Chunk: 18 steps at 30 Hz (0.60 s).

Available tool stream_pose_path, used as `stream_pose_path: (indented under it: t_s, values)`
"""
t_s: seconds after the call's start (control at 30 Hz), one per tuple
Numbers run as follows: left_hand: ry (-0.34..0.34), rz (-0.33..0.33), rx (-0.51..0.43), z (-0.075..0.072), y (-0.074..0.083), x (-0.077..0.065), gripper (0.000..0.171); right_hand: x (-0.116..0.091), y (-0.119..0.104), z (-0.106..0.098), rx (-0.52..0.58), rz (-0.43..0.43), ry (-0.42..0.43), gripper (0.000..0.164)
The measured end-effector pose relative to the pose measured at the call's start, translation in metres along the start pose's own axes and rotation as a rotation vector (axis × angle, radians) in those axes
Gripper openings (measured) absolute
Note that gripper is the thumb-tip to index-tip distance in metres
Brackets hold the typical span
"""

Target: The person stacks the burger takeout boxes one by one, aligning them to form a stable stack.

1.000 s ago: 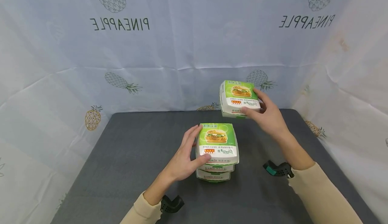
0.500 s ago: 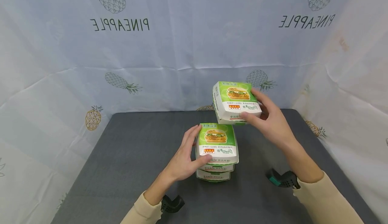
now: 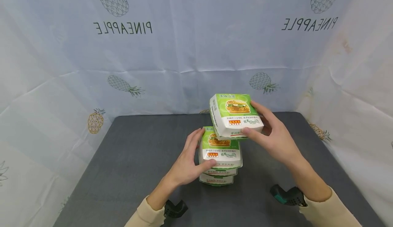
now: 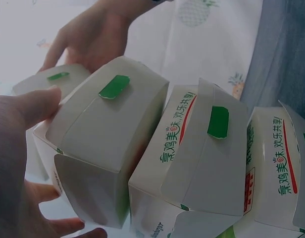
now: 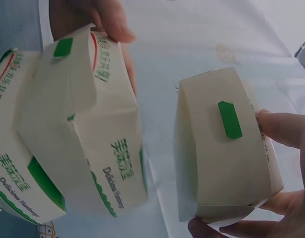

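Note:
A stack of three white and green burger boxes (image 3: 222, 153) stands on the dark table. My left hand (image 3: 187, 160) grips the top box of the stack (image 4: 95, 116), its thumb (image 4: 41, 104) at the front edge and its fingers at the far left side. Up in the air, my right hand (image 3: 274, 136) holds another burger box (image 3: 237, 119) by its right side. That box overlaps the back right part of the stack's top in the head view. In the right wrist view a gap shows between the held box (image 5: 224, 144) and the stack's top box (image 5: 88, 124).
The dark grey tabletop (image 3: 147, 145) spreads around the stack. White cloth (image 3: 196, 49) with pineapple prints hangs behind it and along both sides. Black wrist devices (image 3: 287, 195) sit on both forearms, below the beige sleeves' cuffs.
My right hand has carried its burger box left and down, toward the top of the stack. The left hand keeps its place on the top box. The head view has shifted slightly.

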<state>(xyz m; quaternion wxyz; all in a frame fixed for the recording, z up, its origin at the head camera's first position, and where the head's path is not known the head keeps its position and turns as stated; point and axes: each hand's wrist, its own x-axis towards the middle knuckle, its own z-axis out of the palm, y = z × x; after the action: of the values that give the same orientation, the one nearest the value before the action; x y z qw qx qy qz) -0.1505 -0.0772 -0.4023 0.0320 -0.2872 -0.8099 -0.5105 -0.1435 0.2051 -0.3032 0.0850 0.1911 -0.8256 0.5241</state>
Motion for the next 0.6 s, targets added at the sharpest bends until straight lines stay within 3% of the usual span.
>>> stream_pose_path:
  t_s: [0.33,0.6]
  values:
    - [0.003,0.001,-0.002,0.000,0.000,-0.001,0.092,-0.010,0.004,0.015,-0.114,0.019,-0.006,0.081]
    - [0.005,-0.012,-0.020,0.000,0.001,-0.001,0.091,-0.015,0.004,0.025,-0.132,0.009,-0.009,0.083]
